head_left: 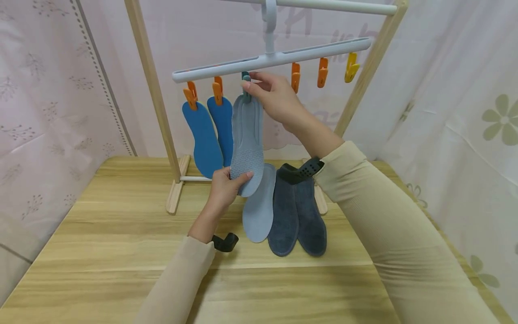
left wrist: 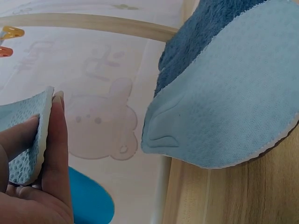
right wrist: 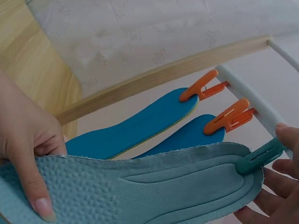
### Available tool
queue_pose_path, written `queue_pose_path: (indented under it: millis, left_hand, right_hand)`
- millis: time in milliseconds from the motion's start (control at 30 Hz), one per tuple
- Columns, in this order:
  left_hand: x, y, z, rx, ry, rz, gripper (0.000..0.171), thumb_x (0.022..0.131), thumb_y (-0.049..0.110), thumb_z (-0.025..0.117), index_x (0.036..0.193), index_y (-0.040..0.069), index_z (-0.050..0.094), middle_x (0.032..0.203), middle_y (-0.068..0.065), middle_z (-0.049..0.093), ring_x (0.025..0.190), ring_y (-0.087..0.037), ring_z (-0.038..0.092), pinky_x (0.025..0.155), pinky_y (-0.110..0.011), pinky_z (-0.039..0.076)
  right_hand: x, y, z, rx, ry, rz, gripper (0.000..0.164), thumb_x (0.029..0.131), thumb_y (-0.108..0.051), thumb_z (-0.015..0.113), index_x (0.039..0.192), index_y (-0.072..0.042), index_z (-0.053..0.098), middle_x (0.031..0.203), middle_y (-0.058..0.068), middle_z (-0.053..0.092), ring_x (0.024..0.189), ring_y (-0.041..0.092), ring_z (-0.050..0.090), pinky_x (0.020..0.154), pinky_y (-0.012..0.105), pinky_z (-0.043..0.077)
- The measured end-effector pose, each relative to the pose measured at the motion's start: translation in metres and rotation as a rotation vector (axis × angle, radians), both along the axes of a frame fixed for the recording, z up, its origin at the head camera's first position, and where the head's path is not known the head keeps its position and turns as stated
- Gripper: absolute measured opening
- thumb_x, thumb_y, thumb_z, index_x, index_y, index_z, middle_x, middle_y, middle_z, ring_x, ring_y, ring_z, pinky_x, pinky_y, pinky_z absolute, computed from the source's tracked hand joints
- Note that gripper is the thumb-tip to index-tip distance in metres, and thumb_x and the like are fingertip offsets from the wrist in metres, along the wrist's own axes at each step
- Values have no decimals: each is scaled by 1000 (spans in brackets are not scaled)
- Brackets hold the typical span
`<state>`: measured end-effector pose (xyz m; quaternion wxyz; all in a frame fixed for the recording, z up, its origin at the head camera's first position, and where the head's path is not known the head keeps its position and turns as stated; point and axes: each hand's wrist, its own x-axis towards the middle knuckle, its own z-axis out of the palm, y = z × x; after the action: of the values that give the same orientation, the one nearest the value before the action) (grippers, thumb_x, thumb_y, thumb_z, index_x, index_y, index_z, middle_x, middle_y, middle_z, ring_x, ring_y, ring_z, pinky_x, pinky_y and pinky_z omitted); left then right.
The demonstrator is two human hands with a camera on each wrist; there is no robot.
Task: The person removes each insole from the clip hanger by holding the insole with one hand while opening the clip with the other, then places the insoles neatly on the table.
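A light grey-blue insole (head_left: 247, 130) hangs at a slant below the hanger bar, its upper end in the jaws of a dark green clip (right wrist: 261, 156). My left hand (head_left: 222, 189) pinches the insole's lower, dimpled end, thumb on the front and fingers behind. Up at the bar, my right hand (head_left: 281, 99) pinches the green clip between thumb and fingers. In the right wrist view, some right fingers lie beside the insole's clipped end. To the left, two blue insoles (head_left: 203, 139) hang from orange clips (head_left: 217, 91).
A matching light insole (head_left: 259, 211) and two dark fuzzy insoles (head_left: 283, 220) lie on the wooden table (head_left: 121, 238). The white hanger (head_left: 226, 67) tilts on a wooden-framed rack (head_left: 151, 81). Two orange clips and a yellow clip (head_left: 351, 67) dangle at its right. Patterned curtains surround the table.
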<state>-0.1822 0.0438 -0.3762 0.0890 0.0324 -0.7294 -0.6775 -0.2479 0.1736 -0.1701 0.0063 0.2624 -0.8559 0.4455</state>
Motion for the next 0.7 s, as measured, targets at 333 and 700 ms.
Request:
queue_pose_path:
  millis: [333,700]
  left_hand:
    - [0,-1,-1,9,5,-29,34,94,22,74,117,-3,71,116,-21,72,100,-28,70,87,-40,61]
    - [-1,1,-1,12,-15,-24,36,95,22,74,121,-3,69,119,-21,71,104,-29,70,90,-43,60]
  right_hand:
    - [-11,-2,-1,-115,-87,1,54,102,-41,59,152,-24,48,149,1,56,137,19,52,111,43,50]
    - [-14,-5,1,-144,-65,12,47,101,-36,62,145,-20,57,130,7,69,123,15,58,106,38,52]
